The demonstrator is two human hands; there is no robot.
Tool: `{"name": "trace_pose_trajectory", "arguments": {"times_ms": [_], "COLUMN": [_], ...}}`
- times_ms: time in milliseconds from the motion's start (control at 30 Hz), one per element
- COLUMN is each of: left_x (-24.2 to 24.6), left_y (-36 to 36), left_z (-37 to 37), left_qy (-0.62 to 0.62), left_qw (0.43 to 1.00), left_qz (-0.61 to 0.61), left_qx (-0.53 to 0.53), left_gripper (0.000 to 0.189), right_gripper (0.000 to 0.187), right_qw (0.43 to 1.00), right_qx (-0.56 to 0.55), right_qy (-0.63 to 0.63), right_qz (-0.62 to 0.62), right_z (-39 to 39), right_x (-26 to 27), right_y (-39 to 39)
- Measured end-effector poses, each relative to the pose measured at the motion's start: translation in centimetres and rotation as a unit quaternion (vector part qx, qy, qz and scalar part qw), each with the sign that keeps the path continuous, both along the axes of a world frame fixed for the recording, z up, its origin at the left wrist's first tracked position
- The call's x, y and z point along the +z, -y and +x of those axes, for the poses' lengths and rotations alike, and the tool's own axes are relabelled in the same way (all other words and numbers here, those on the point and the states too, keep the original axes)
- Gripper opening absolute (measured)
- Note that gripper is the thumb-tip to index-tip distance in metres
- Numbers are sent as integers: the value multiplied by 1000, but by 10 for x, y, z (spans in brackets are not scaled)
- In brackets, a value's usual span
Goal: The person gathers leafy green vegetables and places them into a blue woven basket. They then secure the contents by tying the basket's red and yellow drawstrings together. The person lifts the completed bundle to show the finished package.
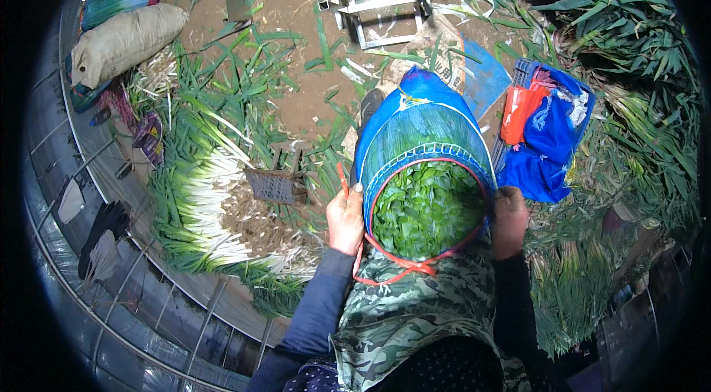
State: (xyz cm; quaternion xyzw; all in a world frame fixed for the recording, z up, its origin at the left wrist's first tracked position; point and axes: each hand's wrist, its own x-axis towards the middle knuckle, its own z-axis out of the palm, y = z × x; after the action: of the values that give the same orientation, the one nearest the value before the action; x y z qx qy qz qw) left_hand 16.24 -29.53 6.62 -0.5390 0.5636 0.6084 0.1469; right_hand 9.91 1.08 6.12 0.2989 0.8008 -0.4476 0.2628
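Observation:
A blue mesh bag (427, 125) packed with scallions lies in front of my body. Its wide mouth faces me, and the cut green leaf ends (427, 208) fill it. My left hand (345, 219) grips the left side of the bag by the rim, thumb on top, with an end of red ribbon sticking up beside the thumb. On the opposite side, my right hand (508, 219) is closed on the bag's edge, slightly blurred, its fingertips partly hidden. A red drawstring (408, 267) hangs in a loop below the mouth, over my camouflage apron (411, 303).
Left, scallions (205, 214) lie fanned around a small metal stand (276, 185). A full beige sack (130, 42) rests farther back. A metal frame (383, 3) stands ahead. A crate of blue bags (547, 131) sits right, near heaped leafy scallions (616, 14). Leaf scraps litter the soil.

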Motion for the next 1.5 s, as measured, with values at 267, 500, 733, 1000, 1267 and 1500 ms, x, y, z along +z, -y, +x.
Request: {"name": "trace_pose_trajectory", "arguments": {"times_ms": [267, 500, 733, 1000, 1267, 1500], "left_x": [-4, -93, -156, -124, -109, -102], "left_y": [52, 49, 31, 31, 29, 30], "left_z": [-16, -120, -131, -142, -135, -131], "left_qy": [34, -55, -6, -119, -181, -227], "left_qw": [909, 887, 955, 957, 949, 935], "left_qz": [-188, -157, 85, 150, 255, 244], "left_qx": [-370, -430, -286, -220, 31, 120], "left_gripper": [25, 56, 23, 4, 7, 10], "right_gripper": [15, 18, 29, 15, 18, 21], "right_qw": [993, 984, 935, 900, 860, 867], "right_qx": [4, 169, 332, 421, 475, 472], "right_qy": [82, 56, -118, -76, -166, -13], "right_qz": [-84, -9, -47, -81, -81, -162], "right_z": [24, 4, -132, -158, -166, -174], "right_x": [-12, -27, -102, -126, -126, -153], "right_y": [2, -20, 50, 84, 98, 142]}}
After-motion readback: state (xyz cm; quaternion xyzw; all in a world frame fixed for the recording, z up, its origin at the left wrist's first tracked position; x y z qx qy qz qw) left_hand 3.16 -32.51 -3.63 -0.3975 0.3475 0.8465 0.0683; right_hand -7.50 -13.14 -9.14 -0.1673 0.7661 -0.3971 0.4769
